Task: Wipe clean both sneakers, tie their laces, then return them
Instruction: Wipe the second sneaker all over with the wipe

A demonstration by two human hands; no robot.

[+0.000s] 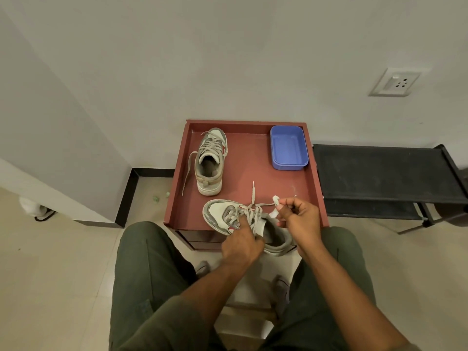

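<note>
Seated at the red-brown bench, I work on the near sneaker, which lies at the bench's front edge with its toe pointing left and its heel just under my right wrist. My left grip presses down on its laces, fingers curled over the tongue. My right grip, raised just right of the shoe, is clenched on a small white wipe and pinches one lace end, drawn taut toward it. The far sneaker stands behind, laces loose, well left of the blue tub.
</note>
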